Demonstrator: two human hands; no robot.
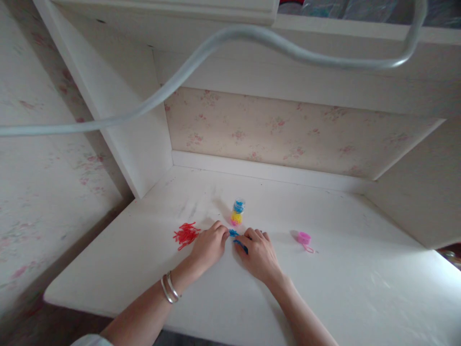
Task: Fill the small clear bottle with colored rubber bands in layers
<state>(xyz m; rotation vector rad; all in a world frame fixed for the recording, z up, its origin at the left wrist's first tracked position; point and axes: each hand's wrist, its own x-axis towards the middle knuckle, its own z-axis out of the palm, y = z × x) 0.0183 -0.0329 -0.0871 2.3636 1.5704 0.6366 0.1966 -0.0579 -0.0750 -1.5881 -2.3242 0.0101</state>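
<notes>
A small heap of thin blue strands (233, 233) lies on the white desktop between my two hands. My left hand (213, 241) is closed, its fingertips pinched at the left edge of the blue strands. My right hand (257, 252) curls over more of them, with some blue showing beside and under its thumb. Just beyond the hands stands a small clear jar (238, 206) with blue, yellow and pink layers inside. To the left of my left hand is a loose pile of thin red strands (186, 235).
A pink cap (304, 238) with a pink loop sits to the right on the white desk (345, 283). A pale bent tube (245, 32) crosses high in front. Side panels and a shelf (165, 9) enclose the desk, with floral paper (273, 129) at the back.
</notes>
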